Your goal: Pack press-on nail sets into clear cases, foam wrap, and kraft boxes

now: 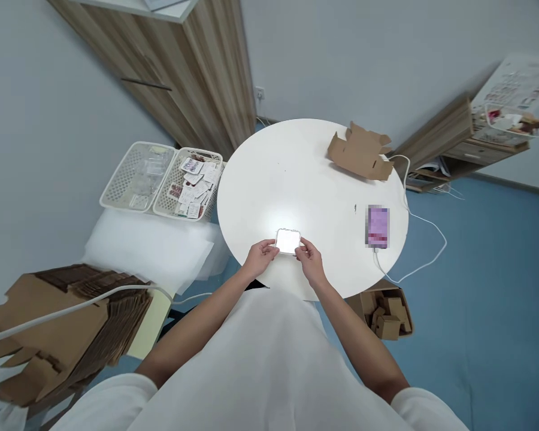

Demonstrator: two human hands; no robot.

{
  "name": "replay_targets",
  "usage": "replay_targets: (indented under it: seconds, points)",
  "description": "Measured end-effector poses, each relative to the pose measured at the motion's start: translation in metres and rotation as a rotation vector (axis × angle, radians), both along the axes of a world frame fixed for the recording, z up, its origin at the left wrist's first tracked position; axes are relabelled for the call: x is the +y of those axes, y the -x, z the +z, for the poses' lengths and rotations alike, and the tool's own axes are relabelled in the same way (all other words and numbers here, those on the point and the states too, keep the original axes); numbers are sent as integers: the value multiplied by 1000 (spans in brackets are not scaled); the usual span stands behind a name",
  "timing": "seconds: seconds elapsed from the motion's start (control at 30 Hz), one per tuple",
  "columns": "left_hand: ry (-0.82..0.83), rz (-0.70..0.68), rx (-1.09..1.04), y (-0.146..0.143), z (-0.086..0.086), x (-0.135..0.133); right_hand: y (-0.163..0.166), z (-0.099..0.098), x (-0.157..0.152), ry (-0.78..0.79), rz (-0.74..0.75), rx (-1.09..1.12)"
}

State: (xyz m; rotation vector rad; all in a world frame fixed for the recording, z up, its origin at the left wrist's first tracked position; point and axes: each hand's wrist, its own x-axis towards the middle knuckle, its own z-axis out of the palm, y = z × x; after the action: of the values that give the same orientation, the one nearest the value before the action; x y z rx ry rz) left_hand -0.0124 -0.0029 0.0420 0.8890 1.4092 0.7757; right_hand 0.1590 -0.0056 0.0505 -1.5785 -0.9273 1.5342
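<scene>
Both my hands hold a small flat rectangular case (288, 241) with rounded corners, a bright white face and a clear-looking rim. It is over the near part of the round white table (269, 173). My left hand (261, 257) pinches its left edge between thumb and fingers. On the opposite edge, my right hand (311, 260) grips it in the same way. Glare on the face hides any print there. An unfolded brown cardboard box (362, 152) lies at the table's far right.
A phone (378, 227) with a white cable rests on the table's right side. To the left stand a basket of clear plastic cases (139, 176) and a basket of printed cards (191, 182). Stacked flat cardboard (72, 317) is at lower left; a carton of small boxes (388, 311) sits below right.
</scene>
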Motion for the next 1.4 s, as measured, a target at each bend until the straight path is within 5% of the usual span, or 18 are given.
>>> replay_targets:
  seconds: [0.23,0.47,0.7,0.93,1.4]
  points:
    - [9,48,169,34,-18,-3,47,-22,19,48,70,0]
    - [-91,100,329,99,-30,29,122,-36,54,32,90,-69]
    - [-8,13,374,151,-39,60,182,-51,76,60,115,-173]
    - [16,21,319,161,-49,79,203,-58,100,102,150,-221]
    - [-96,71,227,167,-51,97,220,-54,126,102,-6,-133]
